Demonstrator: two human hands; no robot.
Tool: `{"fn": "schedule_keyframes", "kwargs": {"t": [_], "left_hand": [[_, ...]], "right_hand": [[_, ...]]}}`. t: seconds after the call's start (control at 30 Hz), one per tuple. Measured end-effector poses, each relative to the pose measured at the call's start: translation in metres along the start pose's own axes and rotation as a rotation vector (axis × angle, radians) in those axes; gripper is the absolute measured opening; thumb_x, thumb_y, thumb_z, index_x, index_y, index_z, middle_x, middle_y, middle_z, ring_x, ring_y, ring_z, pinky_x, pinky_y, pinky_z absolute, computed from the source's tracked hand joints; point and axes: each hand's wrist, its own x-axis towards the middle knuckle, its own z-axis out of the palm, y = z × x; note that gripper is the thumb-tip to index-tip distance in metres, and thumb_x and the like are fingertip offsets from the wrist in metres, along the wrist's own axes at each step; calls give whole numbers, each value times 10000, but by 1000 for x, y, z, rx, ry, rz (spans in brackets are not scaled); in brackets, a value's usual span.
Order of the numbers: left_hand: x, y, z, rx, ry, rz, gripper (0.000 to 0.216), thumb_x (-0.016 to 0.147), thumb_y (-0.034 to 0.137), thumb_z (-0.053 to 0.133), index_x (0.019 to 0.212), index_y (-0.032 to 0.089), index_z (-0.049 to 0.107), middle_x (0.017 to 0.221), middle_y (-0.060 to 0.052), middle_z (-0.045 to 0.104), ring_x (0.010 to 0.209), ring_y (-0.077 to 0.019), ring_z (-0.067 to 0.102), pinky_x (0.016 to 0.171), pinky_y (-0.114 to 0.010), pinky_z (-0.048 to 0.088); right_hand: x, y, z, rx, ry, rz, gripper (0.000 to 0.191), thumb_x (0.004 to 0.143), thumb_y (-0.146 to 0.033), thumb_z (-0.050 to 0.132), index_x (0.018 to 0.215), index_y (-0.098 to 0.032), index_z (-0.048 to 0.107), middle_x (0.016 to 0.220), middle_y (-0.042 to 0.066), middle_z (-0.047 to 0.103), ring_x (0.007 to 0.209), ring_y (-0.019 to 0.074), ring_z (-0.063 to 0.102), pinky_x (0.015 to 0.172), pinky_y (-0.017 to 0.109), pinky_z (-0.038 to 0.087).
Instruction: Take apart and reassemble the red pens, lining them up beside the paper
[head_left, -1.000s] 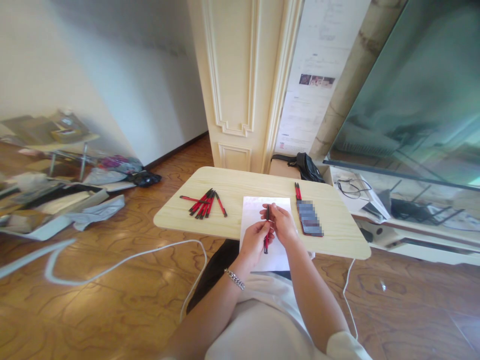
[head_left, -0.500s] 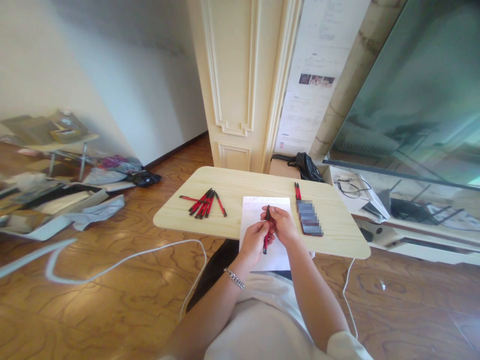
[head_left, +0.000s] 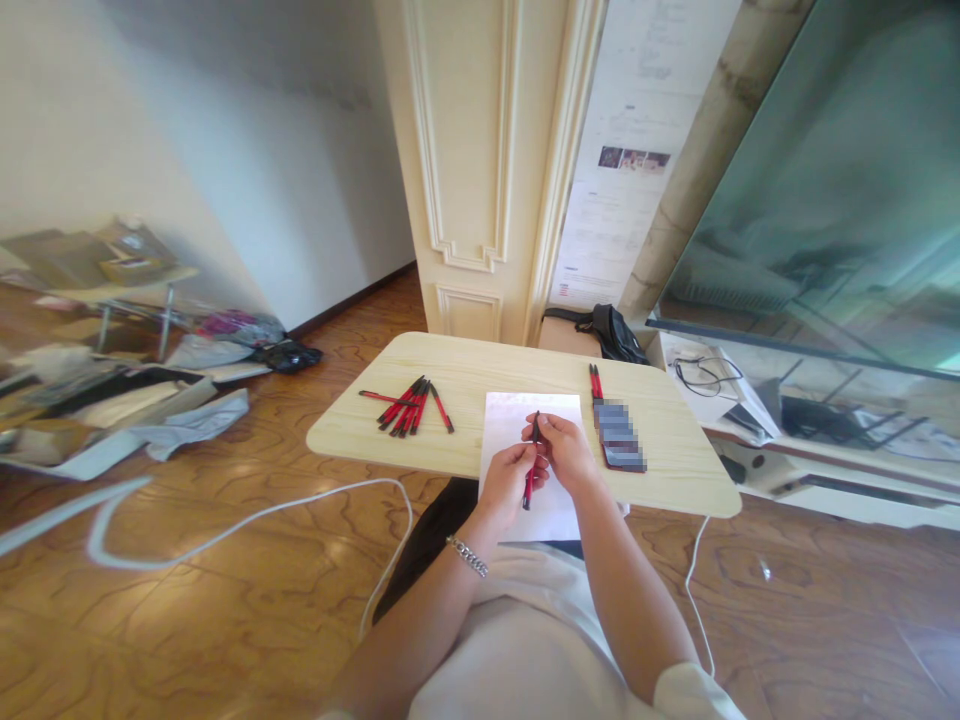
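Between my two hands is a red pen with black ends [head_left: 528, 490], held over a white sheet of paper [head_left: 499, 415]. My left hand [head_left: 513, 478] is closed around the pen's red barrel. Higher up, my right hand [head_left: 559, 440] pinches the black end of the same pen. On the left part of the table lies a loose pile of several red and black pens [head_left: 409, 408]. To the right of the paper rests a phone [head_left: 621, 440], its screen blurred out, with red and black pens [head_left: 595, 382] just beyond its top edge.
The pale wooden table [head_left: 450, 355] has rounded corners. Behind it sits a black bag [head_left: 615, 335]. A white cable [head_left: 315, 500] crosses the floor at left, near an open box of clutter [head_left: 97, 460]. A low cabinet [head_left: 840, 490] stands to the right.
The pen's lower end has tilted slightly to the left between my hands. Both hands stay in nearly the same place, and the other pens and the phone have not moved.
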Motion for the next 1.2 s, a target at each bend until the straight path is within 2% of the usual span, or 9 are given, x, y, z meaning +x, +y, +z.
{"fn": "schedule_keyframes", "kwargs": {"t": [0.17, 0.33, 0.43, 0.67, 0.8, 0.97, 1.07, 1.2], "left_hand": [[1, -2, 0, 22, 20, 44, 323, 732, 445, 693, 807, 134, 645, 703, -40, 618, 584, -113, 580, 531, -232, 440], [1, 1, 1, 11, 8, 58, 339, 708, 426, 720, 873, 136, 662, 677, -26, 605, 573, -110, 574, 522, -228, 437], [0, 1, 0, 18, 15, 37, 338, 710, 441, 713, 830, 129, 661, 688, -42, 616, 577, -116, 575, 523, -233, 439], [-1, -3, 0, -19, 19, 12, 333, 727, 446, 698, 766, 124, 622, 677, -39, 613, 556, -107, 561, 513, -229, 424], [-1, -3, 0, -1, 26, 41, 342, 708, 429, 720, 850, 128, 639, 687, -24, 614, 560, -105, 566, 522, -228, 430], [1, 0, 0, 17, 24, 53, 342, 697, 398, 737, 885, 127, 645, 667, -16, 600, 551, -104, 558, 512, -225, 424], [0, -1, -1, 14, 15, 40, 320, 724, 416, 711, 829, 123, 638, 682, -29, 606, 565, -106, 560, 518, -224, 425], [-1, -5, -3, 0, -6, 14, 334, 753, 448, 676, 806, 122, 630, 712, -49, 621, 579, -112, 568, 526, -228, 431]], "right_hand": [[2, -5, 1, -63, 57, -53, 399, 753, -528, 626, 950, -182, 658, 873, 70, 677, 722, 157, 608, 577, 261, 470], [5, -5, 3, -203, 133, -145, 368, 685, -494, 706, 827, -164, 629, 686, 21, 631, 599, 126, 551, 527, 244, 425], [5, -1, 2, -145, 85, -122, 353, 709, -502, 677, 767, -157, 623, 700, 29, 637, 563, 114, 536, 511, 244, 414], [2, 0, -2, 6, -24, 19, 401, 734, -505, 651, 940, -161, 671, 821, 79, 685, 678, 156, 606, 551, 249, 438], [4, -4, 0, -80, 32, -48, 421, 763, -537, 614, 985, -183, 663, 905, 79, 684, 756, 162, 613, 602, 256, 453], [7, 0, 3, -197, 130, -133, 362, 705, -493, 698, 836, -162, 635, 705, 32, 641, 623, 132, 563, 553, 247, 422], [6, 4, 1, -129, 89, -110, 337, 730, -481, 677, 801, -153, 639, 718, 41, 647, 613, 125, 559, 556, 245, 428], [5, 4, -4, 0, 0, -17, 358, 740, -466, 667, 922, -157, 661, 794, 68, 675, 657, 149, 594, 535, 244, 434]]}}
